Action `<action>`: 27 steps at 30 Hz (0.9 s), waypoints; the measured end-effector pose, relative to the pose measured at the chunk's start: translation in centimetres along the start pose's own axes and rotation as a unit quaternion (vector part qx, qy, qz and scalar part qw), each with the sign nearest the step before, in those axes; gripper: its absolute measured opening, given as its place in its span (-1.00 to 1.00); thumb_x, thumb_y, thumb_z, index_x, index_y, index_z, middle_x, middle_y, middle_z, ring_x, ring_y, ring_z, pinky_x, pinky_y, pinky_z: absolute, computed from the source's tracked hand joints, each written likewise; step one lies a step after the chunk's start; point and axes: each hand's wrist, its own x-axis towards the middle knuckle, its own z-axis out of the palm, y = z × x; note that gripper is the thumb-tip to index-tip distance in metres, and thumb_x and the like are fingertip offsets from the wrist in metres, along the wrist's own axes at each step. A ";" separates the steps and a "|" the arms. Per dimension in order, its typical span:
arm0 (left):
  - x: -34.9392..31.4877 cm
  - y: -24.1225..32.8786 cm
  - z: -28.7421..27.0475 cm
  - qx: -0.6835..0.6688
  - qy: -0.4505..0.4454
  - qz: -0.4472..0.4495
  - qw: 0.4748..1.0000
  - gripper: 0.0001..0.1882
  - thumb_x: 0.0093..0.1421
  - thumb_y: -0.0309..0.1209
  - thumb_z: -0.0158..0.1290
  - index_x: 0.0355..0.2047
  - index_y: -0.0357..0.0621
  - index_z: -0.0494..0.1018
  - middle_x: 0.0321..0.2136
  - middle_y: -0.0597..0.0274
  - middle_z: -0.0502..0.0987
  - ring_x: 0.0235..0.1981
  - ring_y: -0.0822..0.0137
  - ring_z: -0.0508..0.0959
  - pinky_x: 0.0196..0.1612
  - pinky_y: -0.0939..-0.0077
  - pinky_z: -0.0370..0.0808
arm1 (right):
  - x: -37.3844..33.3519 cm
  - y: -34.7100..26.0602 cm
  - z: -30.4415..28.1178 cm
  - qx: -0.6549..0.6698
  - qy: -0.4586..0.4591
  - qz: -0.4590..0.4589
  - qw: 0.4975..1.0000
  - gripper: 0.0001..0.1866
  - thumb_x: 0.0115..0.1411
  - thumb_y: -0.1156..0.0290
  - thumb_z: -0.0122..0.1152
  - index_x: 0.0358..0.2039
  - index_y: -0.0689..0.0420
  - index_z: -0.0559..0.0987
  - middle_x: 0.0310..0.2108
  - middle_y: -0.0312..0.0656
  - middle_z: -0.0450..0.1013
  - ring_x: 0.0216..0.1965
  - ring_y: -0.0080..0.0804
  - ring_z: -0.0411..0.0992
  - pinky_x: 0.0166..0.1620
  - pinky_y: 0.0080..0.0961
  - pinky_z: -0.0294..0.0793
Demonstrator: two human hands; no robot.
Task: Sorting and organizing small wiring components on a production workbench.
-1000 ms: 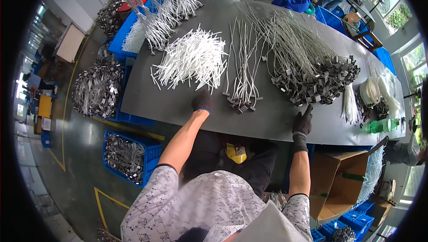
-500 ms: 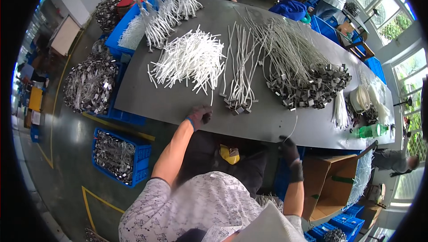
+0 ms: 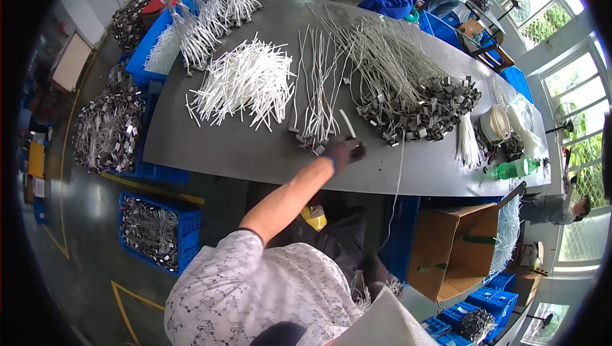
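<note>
My left hand [image 3: 346, 154], in a dark glove, reaches over the table's near edge. Its fingers are closed on a short white tube [image 3: 347, 123] that sticks up from them. Just left of it lies a small bunch of grey cables [image 3: 315, 100] with dark metal-like end pieces. Low by my lap, my right hand [image 3: 377, 271] is gloved too and partly blurred. One long thin cable [image 3: 396, 193] runs from the large cable heap [image 3: 414, 84] over the table edge down to it; the fingers seem closed on that cable, though they show poorly.
A pile of white tubes [image 3: 245, 81] lies left on the grey table [image 3: 255, 151]. Blue crates [image 3: 189, 234] of cable parts stand on the left floor. At right are a cardboard box [image 3: 440, 250], a green bottle [image 3: 516, 169] and a white tub [image 3: 495, 124]. People stand farther off.
My left hand has moved right across the table, now with a white tube. My right hand has dropped from the table edge toward my lap, drawing the cable down from the heap.
</note>
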 end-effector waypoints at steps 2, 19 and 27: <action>0.7 -1.6 4.0 0.024 0.000 0.009 1.000 -0.88 0.27 -0.47 0.13 -0.27 -0.28 0.49 -0.36 0.05 0.60 -0.36 0.19 0.66 -0.22 0.18 0.69 | 3.5 -2.9 -1.1 -0.045 0.011 -0.019 0.999 -0.80 0.25 0.29 0.03 -0.24 0.07 0.57 -0.32 0.07 0.58 -0.25 0.13 0.57 -0.26 0.01 0.54; -1.2 5.4 4.2 0.195 0.000 0.265 0.944 -0.88 0.34 -0.44 0.08 -0.28 -0.27 0.47 -0.45 0.13 0.62 -0.48 0.34 0.65 -0.32 0.47 0.66 | 6.0 -0.3 1.0 -0.089 -0.030 -0.070 0.993 -0.75 0.22 0.17 0.12 -0.23 0.00 0.63 -0.27 0.01 0.61 -0.19 0.10 0.58 -0.18 -0.03 0.57; -1.7 7.7 4.1 0.269 -0.045 0.148 0.951 -0.74 0.33 -0.24 0.15 -0.29 -0.22 0.55 -0.40 0.22 0.63 -0.37 0.39 0.65 -0.27 0.49 0.61 | 6.9 -0.5 -2.4 -0.040 -0.069 -0.194 0.978 -0.77 0.18 0.23 0.25 -0.26 0.10 0.62 -0.33 0.09 0.57 -0.24 0.09 0.56 -0.26 -0.07 0.54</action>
